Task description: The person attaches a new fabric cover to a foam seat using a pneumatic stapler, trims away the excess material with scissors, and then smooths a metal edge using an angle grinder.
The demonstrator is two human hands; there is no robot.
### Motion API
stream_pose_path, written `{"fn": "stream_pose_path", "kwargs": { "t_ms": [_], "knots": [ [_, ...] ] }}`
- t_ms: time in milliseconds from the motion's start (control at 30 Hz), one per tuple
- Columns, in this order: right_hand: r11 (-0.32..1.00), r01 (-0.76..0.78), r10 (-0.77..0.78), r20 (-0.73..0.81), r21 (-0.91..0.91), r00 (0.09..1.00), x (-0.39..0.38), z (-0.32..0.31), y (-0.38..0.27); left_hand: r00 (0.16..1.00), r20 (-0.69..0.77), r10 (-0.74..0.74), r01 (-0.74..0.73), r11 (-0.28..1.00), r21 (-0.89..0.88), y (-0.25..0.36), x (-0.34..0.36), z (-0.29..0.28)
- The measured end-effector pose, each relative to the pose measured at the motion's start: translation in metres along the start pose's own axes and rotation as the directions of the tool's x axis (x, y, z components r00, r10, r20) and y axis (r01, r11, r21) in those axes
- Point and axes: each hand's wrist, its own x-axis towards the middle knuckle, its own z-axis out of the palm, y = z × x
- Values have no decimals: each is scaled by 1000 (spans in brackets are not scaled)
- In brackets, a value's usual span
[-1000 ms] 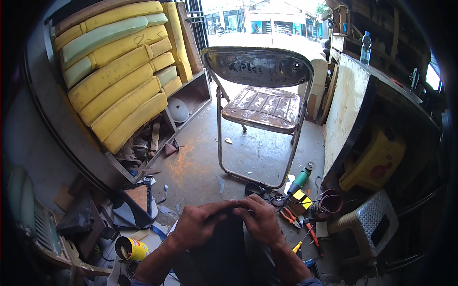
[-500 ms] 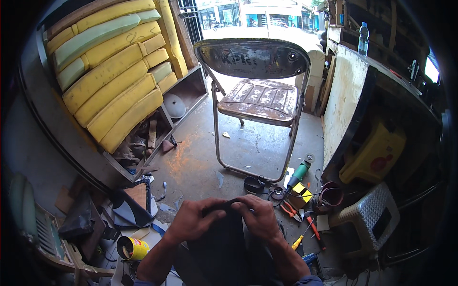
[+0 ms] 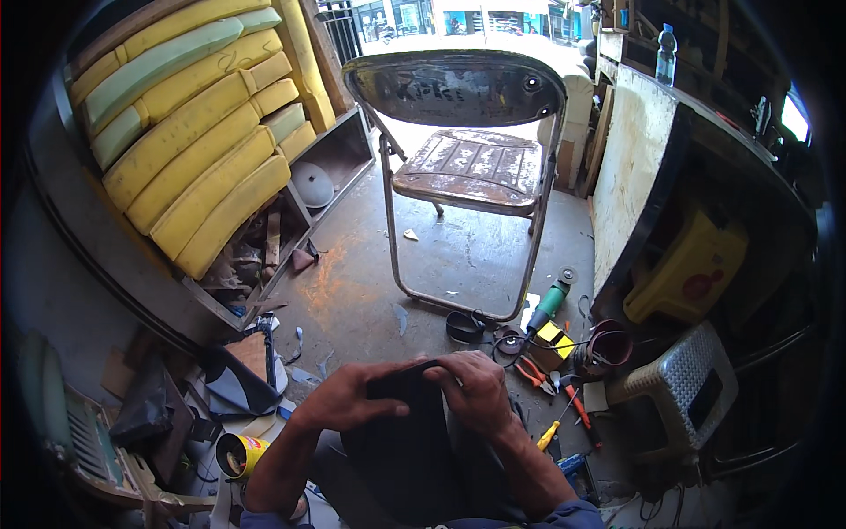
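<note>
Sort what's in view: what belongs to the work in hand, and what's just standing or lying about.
In the work:
- black pliable sheet, held by left hand and right hand

Standing or lying about, untouched:
- rusty metal folding chair
- green angle grinder
- yellow-handled screwdriver

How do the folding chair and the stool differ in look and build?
The chair has a backrest; the stool has none. The chair looks dark and scuffed, while the stool is pale with a woven-look surface. Both are seats, with nobody sitting on them.
</note>
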Motion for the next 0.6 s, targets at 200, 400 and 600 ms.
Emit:
{"fn": "stream_pose_path", "kwargs": {
  "t_ms": [200,400,600],
  "knots": [
    [986,11,1,74,-168,997,-17,-6,2,979,-48,-199,192,975,-110,5,-4,2],
    [946,-278,251,-163,-170,954,-95,-59,65,986,-135,-96,91,995,-39,37,13,-26],
    [129,-793,887,-289,-595,361,-321,-146,146,910,-228,345,-227,878,421,126,55,-49]
  ]
}}
